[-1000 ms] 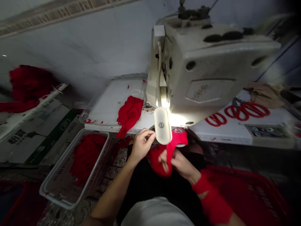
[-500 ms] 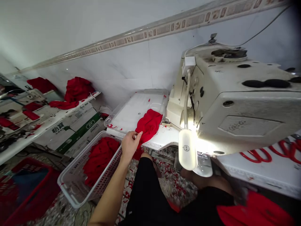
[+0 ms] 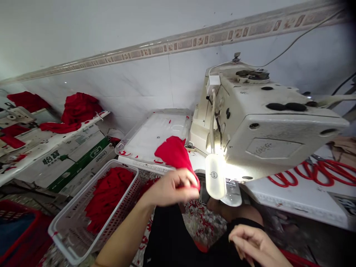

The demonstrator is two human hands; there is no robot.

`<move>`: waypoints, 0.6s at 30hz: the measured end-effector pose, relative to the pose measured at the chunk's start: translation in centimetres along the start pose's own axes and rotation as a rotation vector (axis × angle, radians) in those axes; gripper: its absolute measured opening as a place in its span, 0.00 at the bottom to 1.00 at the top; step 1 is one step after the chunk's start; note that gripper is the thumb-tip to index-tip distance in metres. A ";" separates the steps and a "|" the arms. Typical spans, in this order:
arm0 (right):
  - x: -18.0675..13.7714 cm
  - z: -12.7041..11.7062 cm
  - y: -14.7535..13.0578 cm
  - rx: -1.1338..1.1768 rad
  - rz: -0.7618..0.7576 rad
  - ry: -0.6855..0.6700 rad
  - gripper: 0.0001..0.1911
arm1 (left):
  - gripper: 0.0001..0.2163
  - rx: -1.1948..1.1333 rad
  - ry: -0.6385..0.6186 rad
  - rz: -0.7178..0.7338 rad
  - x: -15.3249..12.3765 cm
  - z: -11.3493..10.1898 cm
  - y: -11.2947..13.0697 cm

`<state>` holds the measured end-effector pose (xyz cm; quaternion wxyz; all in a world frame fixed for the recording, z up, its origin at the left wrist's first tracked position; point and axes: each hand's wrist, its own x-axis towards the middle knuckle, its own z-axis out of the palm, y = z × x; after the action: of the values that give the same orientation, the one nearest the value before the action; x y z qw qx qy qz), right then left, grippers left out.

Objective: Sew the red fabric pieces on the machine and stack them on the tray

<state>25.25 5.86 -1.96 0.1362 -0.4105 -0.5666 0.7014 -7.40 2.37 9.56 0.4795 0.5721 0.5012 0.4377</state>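
Note:
My left hand is closed on the near end of a red piece of fabric, slightly blurred by motion. The fabric's far part fans out over the edge of a clear plastic lid on the white table. Over my lap, my right hand has loosely bent fingers, slightly apart, and nothing visible in them. A sewing machine stands to the right of the fabric, its lit lamp hanging in front. Red-handled scissors lie on the table at the right.
Left of my left arm, a white plastic basket holds a heap of red fabric. Beyond it are a red basket and another table bearing red fabric. Red scraps litter the floor. A tiled wall closes off the back.
My left hand has moved right and nearer to me, drawing the red fabric along. My right hand has come into view at the lower right, where red fabric showed before. The view has shifted right.

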 end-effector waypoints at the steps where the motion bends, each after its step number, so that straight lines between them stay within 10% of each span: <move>1: 0.1 0.0 -0.4 -0.021 -0.011 0.018 0.25 | 0.12 -0.064 -0.204 -0.077 -1.0 1.5 -0.4; 6: 0.8 2.3 -2.0 -0.035 -0.134 0.021 0.25 | 0.18 -0.226 -0.538 -0.267 -3.6 6.7 -5.1; 10: 1.7 5.8 -1.7 -0.041 -0.163 -0.269 0.25 | 0.19 -0.310 -0.508 -0.381 -3.6 7.1 -7.8; 18: 0.7 1.7 -2.4 -0.098 -0.062 -0.059 0.22 | 0.13 0.110 -0.372 -0.157 -2.9 5.0 -9.9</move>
<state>22.94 5.88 -0.05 0.1210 -0.3779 -0.6165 0.6800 -4.35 -0.69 -1.06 0.5644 0.6275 0.4704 0.2578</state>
